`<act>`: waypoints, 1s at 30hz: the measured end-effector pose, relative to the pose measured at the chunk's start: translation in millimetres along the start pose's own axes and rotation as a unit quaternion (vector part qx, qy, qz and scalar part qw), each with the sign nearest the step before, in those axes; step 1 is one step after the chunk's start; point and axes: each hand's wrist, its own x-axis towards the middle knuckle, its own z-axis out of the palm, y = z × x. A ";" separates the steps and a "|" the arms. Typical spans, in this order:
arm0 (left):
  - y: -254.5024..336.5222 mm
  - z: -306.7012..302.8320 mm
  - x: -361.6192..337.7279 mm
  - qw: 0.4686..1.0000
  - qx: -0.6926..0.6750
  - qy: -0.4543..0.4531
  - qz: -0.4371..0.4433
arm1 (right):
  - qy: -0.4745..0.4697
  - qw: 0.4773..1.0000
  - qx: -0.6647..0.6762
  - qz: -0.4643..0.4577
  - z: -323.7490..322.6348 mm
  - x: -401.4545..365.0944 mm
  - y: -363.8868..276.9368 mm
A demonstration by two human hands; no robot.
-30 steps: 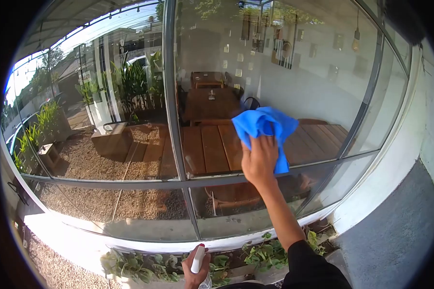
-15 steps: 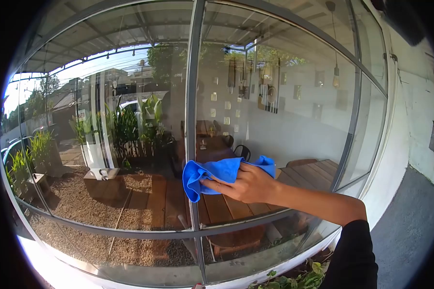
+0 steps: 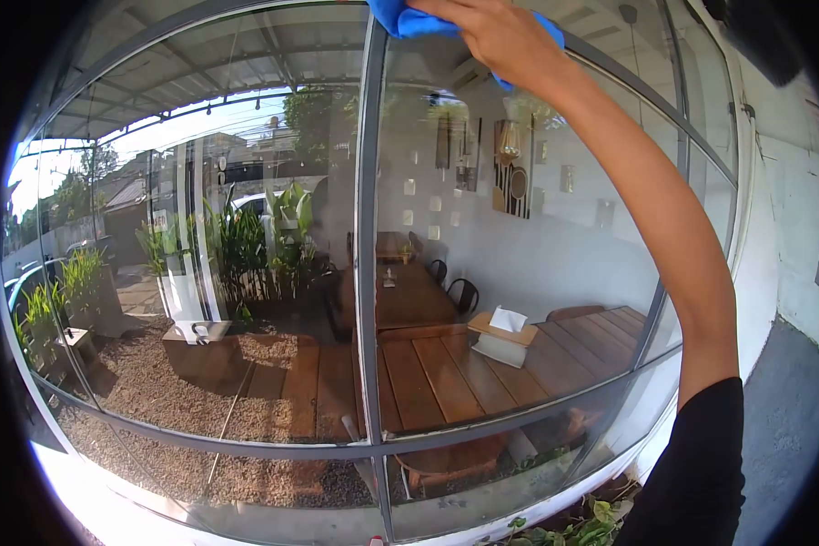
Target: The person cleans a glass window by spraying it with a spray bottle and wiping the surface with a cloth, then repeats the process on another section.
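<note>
My right hand (image 3: 510, 44) is raised to the top of the view, its fingers closed on a bunched blue cloth (image 3: 411, 22). The cloth lies near the upper part of the grey vertical window bar (image 3: 368, 227) and spreads to both sides of the hand. Part of it is cut off by the upper edge of the view. Behind it is the large glass pane (image 3: 555, 246). My left hand is out of view. At the bottom edge, only the tip of a small red and white thing (image 3: 376, 540) shows, too little to name.
A grey horizontal bar (image 3: 273, 449) crosses the lower window. Through the glass stand wooden tables (image 3: 446, 382) and a tissue box (image 3: 502, 337). Reflections of plants and gravel cover the left pane. Leafy plants (image 3: 591, 523) grow below the window, beside a white wall (image 3: 805, 209).
My right hand has moved up with the blue cloth, from the middle of the vertical bar to near its top. The arm is now stretched upward, and the tissue box has come into sight.
</note>
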 end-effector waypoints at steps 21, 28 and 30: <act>12.4 19.0 -19.5 0.993 0.023 -0.004 0.116 | -0.214 0.950 0.223 -0.037 6.1 -280.1 -310.0; 7.1 22.5 -31.9 0.990 0.041 -0.002 0.132 | -0.251 0.931 0.228 -0.134 1.4 -315.3 -337.0; 7.1 24.3 -32.9 0.992 0.038 -0.006 0.118 | -0.212 0.928 0.248 -0.181 6.1 -317.1 -330.3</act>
